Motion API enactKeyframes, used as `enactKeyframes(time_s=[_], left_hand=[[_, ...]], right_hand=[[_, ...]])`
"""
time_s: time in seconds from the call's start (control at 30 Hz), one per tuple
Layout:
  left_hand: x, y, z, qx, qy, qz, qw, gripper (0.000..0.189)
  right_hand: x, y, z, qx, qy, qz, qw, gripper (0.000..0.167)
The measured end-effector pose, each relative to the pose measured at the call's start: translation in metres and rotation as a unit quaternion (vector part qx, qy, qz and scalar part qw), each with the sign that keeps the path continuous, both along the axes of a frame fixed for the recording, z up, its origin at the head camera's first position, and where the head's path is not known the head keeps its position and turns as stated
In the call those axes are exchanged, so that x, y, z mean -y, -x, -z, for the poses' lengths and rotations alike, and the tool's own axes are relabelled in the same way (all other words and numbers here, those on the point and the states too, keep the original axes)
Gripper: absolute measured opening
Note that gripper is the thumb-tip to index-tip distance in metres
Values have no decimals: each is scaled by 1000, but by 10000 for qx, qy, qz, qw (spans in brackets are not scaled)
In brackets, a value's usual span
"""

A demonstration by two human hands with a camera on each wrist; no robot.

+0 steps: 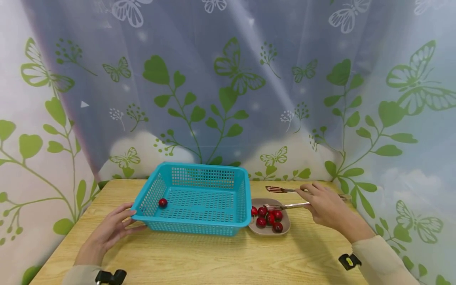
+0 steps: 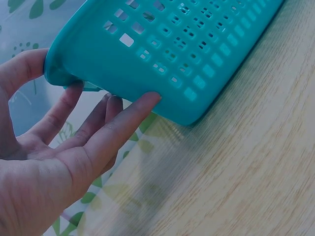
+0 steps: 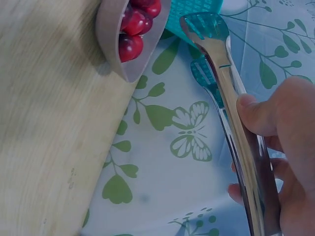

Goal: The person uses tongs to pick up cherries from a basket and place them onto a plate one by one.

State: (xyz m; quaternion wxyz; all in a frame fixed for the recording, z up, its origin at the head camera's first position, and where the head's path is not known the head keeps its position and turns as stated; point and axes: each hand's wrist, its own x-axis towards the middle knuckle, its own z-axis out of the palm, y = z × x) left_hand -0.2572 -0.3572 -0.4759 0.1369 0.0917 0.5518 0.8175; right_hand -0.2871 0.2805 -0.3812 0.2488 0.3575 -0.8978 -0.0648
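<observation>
My left hand (image 1: 108, 231) grips the front left corner of a blue plastic basket (image 1: 199, 226), thumb on the rim and fingers against the outer wall in the left wrist view. One round red fruit (image 1: 162, 203) lies inside, toward the basket's left end. My right hand (image 1: 325, 206) holds metal tongs (image 1: 297, 205) with slotted ends, their two arms spread apart. Below the tongs, a beige dish (image 1: 265, 232) holds several shiny red fruits (image 1: 270, 218), which look like cherries. Nothing shows between the tong ends in the right wrist view.
The basket and dish stand side by side on a wooden table (image 1: 199, 259), the dish close to the basket's right wall. A curtain (image 1: 199, 118) printed with leaves and butterflies hangs right behind the table and along both sides.
</observation>
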Motion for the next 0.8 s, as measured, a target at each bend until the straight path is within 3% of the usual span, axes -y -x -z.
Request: enactKeyframes(time_s=[0.27,0.5,0.8], left_hand=[[0,-1,-1,81,60,-93,9999,31],[-1,1,-1,26,75,-98,9999,32],[1,1,2,33,48,8,10000,34]], right_hand=[[11,0,-16,-10,20,29,10000,46],[25,5,-29,-217,122,-255,9994,45],[66,15,-39,12,196,-214,9996,42]])
